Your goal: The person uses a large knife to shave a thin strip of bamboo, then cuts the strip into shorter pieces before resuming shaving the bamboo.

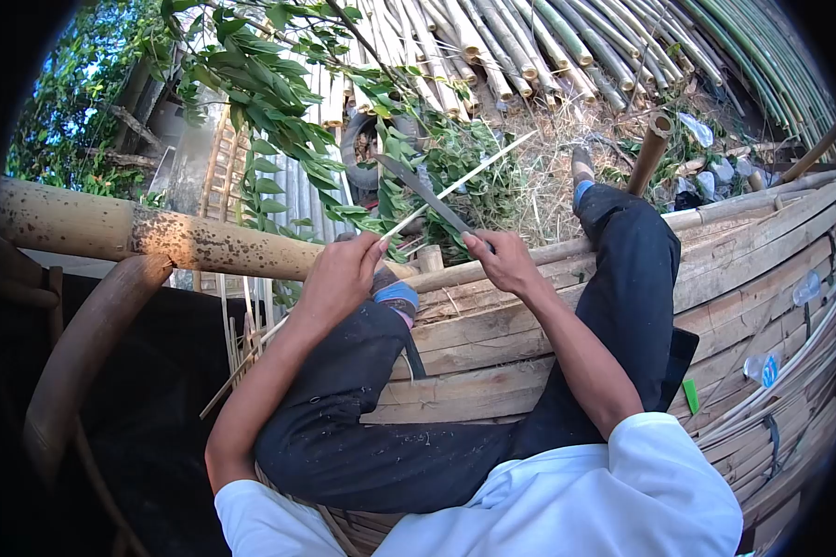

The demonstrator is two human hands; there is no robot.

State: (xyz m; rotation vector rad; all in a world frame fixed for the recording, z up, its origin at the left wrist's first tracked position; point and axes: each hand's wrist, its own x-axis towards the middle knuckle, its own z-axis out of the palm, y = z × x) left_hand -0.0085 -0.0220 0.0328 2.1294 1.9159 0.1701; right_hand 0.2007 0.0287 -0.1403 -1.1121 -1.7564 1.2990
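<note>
Closed around a thin pale bamboo strip [483,167] is my left hand [337,271], above my left knee. The strip slants up and away to the right. My right hand [503,264] grips a long-bladed knife [407,176], its dark blade pointing up and to the left. Blade and strip cross between my hands, making an X in this view. My right fist hides most of the knife's handle.
I sit on a bamboo-slat platform [474,390]. A thick bamboo pole [223,243] runs along the left, and a bamboo post [652,153] rises near my right foot. Leafy branches [260,93] hang ahead. Stacked bamboo poles [529,46] lie beyond. Plastic cups [762,369] rest at right.
</note>
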